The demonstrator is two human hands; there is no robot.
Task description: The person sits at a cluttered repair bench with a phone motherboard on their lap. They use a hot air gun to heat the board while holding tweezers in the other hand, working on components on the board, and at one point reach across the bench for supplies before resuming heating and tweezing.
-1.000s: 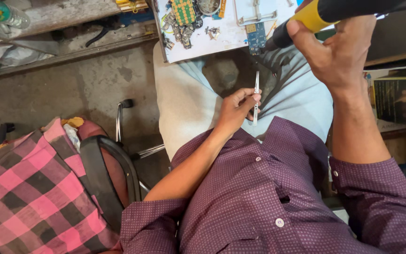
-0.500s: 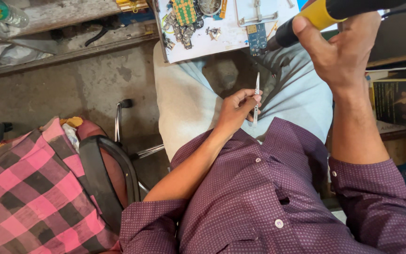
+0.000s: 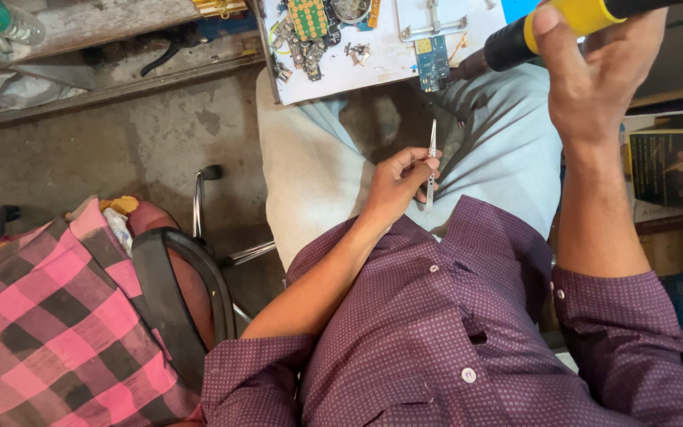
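My left hand (image 3: 398, 180) rests on my lap and grips thin metal tweezers (image 3: 432, 158), their tips pointing up toward the workboard. My right hand (image 3: 594, 75) is raised at the top right, wrapped around a soldering iron handle (image 3: 551, 28) with a yellow and black grip. Its black front end points left at a small blue circuit board (image 3: 432, 63) on the white work surface (image 3: 373, 67). I sit in light trousers and a purple dotted shirt.
The white work surface also carries a green circuit board (image 3: 310, 17), small metal parts (image 3: 355, 53) and a metal bracket (image 3: 432, 24). A chair (image 3: 175, 285) draped with pink checked cloth (image 3: 33, 316) stands at my left. Concrete floor (image 3: 120, 142) lies beyond; boxes (image 3: 673, 166) sit right.
My right hand with the soldering iron has risen slightly toward the top of the view. The left hand with the tweezers stays on my lap.
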